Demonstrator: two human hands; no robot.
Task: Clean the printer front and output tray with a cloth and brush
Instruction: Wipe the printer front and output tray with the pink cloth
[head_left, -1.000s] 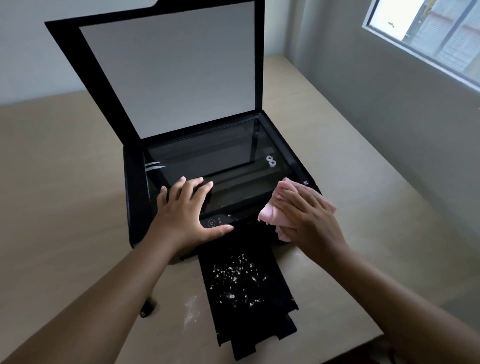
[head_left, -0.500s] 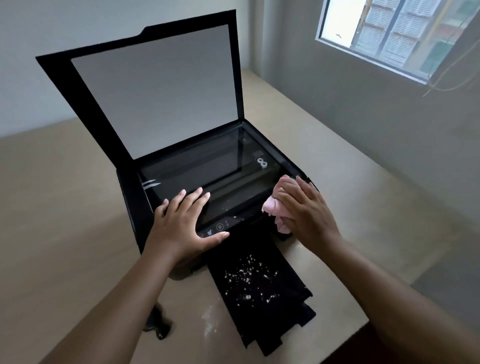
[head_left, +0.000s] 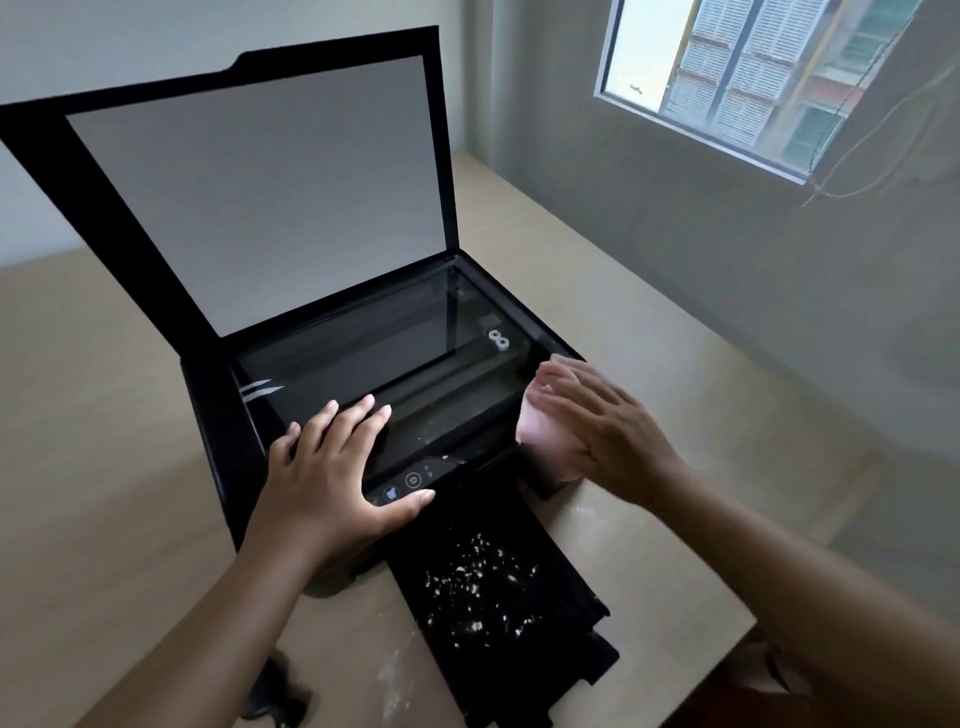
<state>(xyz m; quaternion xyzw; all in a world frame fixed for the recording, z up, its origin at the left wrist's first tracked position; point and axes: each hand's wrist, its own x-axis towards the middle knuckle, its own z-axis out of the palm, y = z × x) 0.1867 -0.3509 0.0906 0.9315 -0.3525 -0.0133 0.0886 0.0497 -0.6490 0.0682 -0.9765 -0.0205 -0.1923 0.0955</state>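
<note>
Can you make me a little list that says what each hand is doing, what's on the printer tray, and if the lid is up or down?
left hand: flat on the printer, fingers spread over the glass edge, thumb by the buttons
right hand: pressing a pink cloth on the printer's front right corner, blurred
lid: up
tray: pulled out, sprinkled with pale crumbs
table: a dark thing lies near the left arm, too blurred to name
</note>
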